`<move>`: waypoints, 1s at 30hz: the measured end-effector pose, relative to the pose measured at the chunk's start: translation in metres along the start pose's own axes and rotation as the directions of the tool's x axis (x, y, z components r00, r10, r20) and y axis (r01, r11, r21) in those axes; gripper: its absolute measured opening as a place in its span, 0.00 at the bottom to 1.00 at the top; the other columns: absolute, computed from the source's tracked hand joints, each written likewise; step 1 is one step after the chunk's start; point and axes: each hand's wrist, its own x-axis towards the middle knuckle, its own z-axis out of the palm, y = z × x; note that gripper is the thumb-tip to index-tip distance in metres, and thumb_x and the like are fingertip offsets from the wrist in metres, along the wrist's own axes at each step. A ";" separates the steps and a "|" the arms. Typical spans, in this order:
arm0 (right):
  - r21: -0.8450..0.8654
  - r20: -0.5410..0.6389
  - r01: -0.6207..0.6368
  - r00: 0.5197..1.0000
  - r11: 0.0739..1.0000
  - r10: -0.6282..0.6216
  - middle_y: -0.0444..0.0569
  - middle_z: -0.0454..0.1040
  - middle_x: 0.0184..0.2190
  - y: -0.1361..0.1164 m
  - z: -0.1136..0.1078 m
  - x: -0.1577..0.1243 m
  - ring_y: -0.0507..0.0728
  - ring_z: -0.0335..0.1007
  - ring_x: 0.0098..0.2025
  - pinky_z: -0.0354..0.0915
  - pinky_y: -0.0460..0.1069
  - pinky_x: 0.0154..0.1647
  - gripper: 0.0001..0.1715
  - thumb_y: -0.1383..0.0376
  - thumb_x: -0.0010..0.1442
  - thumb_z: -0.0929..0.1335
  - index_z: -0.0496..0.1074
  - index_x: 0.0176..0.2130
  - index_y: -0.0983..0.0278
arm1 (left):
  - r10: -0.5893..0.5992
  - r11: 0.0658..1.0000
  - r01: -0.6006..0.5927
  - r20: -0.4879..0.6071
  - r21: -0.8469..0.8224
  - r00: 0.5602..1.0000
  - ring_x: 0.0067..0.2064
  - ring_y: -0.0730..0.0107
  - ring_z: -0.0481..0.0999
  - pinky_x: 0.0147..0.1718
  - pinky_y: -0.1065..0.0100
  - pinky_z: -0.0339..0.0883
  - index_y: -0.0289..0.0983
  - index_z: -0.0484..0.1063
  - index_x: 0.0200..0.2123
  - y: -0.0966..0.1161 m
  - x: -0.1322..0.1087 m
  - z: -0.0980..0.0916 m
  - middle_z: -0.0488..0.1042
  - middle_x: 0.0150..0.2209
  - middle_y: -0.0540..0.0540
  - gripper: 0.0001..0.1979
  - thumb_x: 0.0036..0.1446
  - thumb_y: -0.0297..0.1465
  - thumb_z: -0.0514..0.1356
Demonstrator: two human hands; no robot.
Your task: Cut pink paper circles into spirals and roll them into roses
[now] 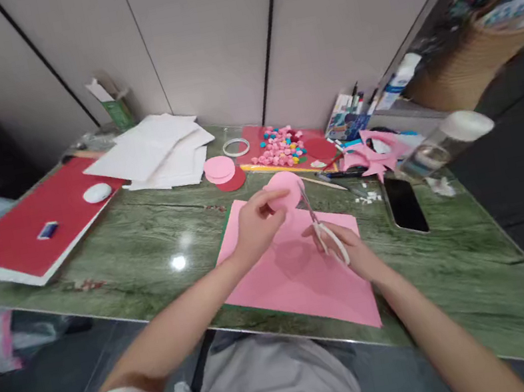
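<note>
A round piece of pink paper (285, 185) is pinched between the thumb and fingers of my left hand (261, 223), raised above the table. My right hand (345, 252) grips a pair of scissors (329, 239) with white handles. Their metal blades point up and away and meet the right edge of the pink circle. Beneath both hands lie pink paper sheets (303, 290), with a thin green edge showing on the left. Just beyond, pink paper circles (219, 168) and a red circle (233, 181) rest on the table.
Left are a red board (21, 238) and white sheets (147, 148). Behind my hands sit a tape roll (236, 147), small colourful pieces (281, 146) and a yellow pencil (267, 169). Pink scraps (371, 153), a phone (405, 204) and a clear jar (440, 144) stand or lie right.
</note>
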 end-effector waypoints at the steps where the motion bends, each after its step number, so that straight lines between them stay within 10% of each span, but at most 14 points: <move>1: 0.002 -0.002 -0.004 1.000 1.000 0.004 0.42 0.63 0.24 -0.001 0.000 0.000 0.51 0.59 0.27 0.58 0.46 0.30 0.16 0.60 0.59 0.60 0.68 0.44 0.63 | -0.005 1.000 0.005 -0.002 0.001 1.000 0.33 0.75 0.67 0.29 0.74 0.59 0.38 0.75 0.37 -0.001 0.000 0.000 0.72 0.33 0.48 0.16 0.45 0.20 0.57; 30: 0.033 -0.006 -0.014 1.000 0.999 0.014 0.43 0.62 0.24 -0.007 -0.001 -0.002 0.51 0.59 0.26 0.57 0.47 0.29 0.19 0.54 0.59 0.60 0.68 0.44 0.62 | -0.011 1.000 0.011 0.008 0.000 1.000 0.31 0.75 0.65 0.27 0.73 0.57 0.38 0.75 0.36 0.004 0.000 -0.001 0.70 0.31 0.48 0.13 0.47 0.23 0.57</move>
